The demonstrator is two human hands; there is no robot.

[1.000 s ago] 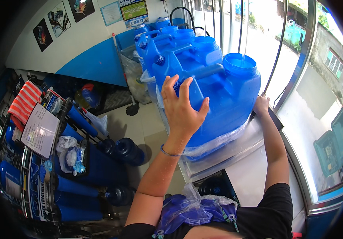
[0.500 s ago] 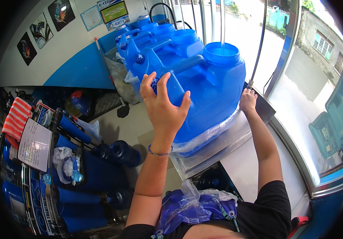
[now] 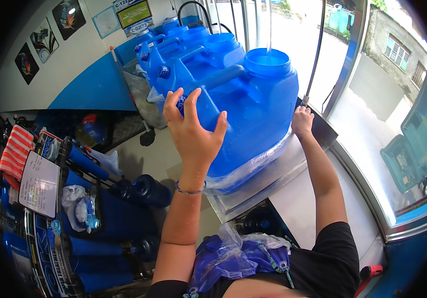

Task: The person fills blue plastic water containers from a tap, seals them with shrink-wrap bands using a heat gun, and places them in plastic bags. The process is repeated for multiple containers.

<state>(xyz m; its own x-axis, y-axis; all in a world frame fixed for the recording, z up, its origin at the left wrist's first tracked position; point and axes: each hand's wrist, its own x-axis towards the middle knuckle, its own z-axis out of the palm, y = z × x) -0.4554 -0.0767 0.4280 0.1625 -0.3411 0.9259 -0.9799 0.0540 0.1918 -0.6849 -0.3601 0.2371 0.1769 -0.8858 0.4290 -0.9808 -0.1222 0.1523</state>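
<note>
Our left hand point(image 3: 193, 131) sits at the centre of the frame, fingers spread wide and pressed flat against the near side of the big blue jug point(image 3: 253, 114); it grips nothing, only rests on the plastic, and one fingertip lies just by the small cap point(image 3: 180, 103) at the jug's shoulder. A thin bracelet point(image 3: 190, 189) circles that wrist. Our right hand point(image 3: 302, 120) is right of centre, at the jug's far lower corner, fingers curled against it; we cannot tell whether it clasps anything there.

The jug fills the upper middle of the frame. It stands upright on a metal worktop point(image 3: 273, 184), its base wrapped in clear plastic film point(image 3: 253, 166). Its wide round mouth point(image 3: 267, 58) is open at the top, and a thin stream or tube point(image 3: 269, 25) comes down into it from above. A moulded handle point(image 3: 218, 79) runs from the mouth toward the cap.

Behind it, toward the upper left, more blue jugs point(image 3: 183, 49) stand in a row. A dark hose point(image 3: 317, 54) hangs just right of the jug, in front of the window point(image 3: 372, 99). At the lower left lie blue filter cylinders point(image 3: 104, 213), a white sheet point(image 3: 38, 184) and a red-striped cloth point(image 3: 16, 154). At the bottom centre a crumpled blue bag point(image 3: 233, 256) rests against our dark shirt point(image 3: 322, 263).
</note>
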